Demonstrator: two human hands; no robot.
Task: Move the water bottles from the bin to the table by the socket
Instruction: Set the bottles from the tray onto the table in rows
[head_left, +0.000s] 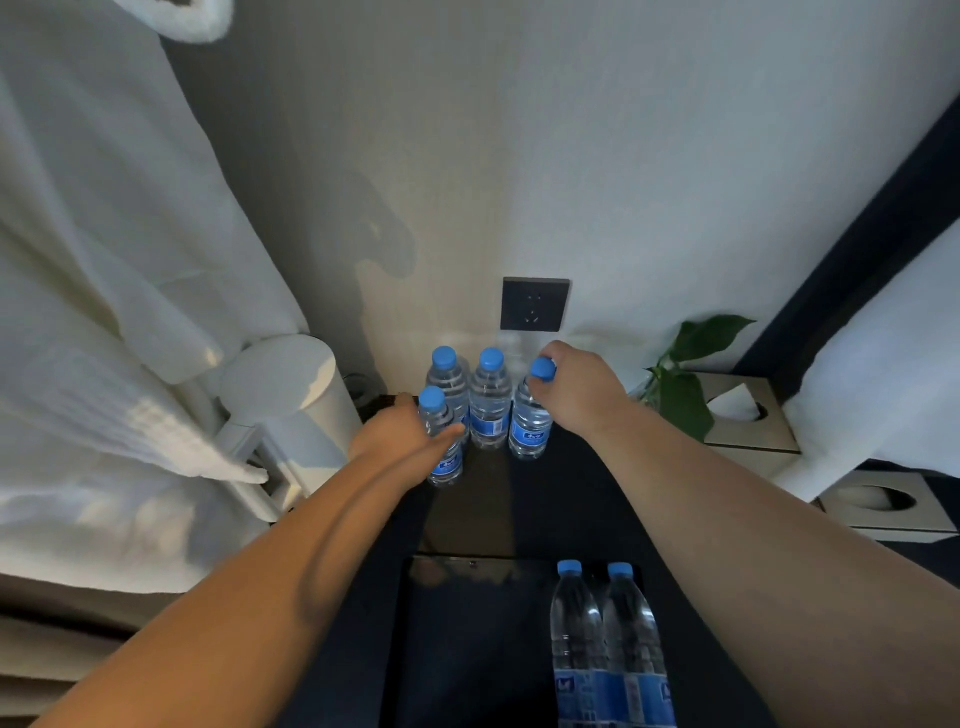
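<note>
Several clear water bottles with blue caps stand on the dark table (519, 499) below the black wall socket (534, 304). My left hand (400, 428) grips the front left bottle (442, 457) around its body. My right hand (582, 389) holds the rightmost bottle (531, 426) at its neck, just under the cap. Two more bottles (451, 379) (489, 400) stand free at the back between my hands. In the dark bin (467, 639) at the bottom, two bottles (576, 634) (634, 639) remain upright on its right side.
A white cylindrical lamp or kettle (291, 395) stands left of the table, beside hanging white robes (104, 312). A green plant (685, 374) and two tissue boxes (743, 415) (883, 504) sit to the right. The wall is directly behind the bottles.
</note>
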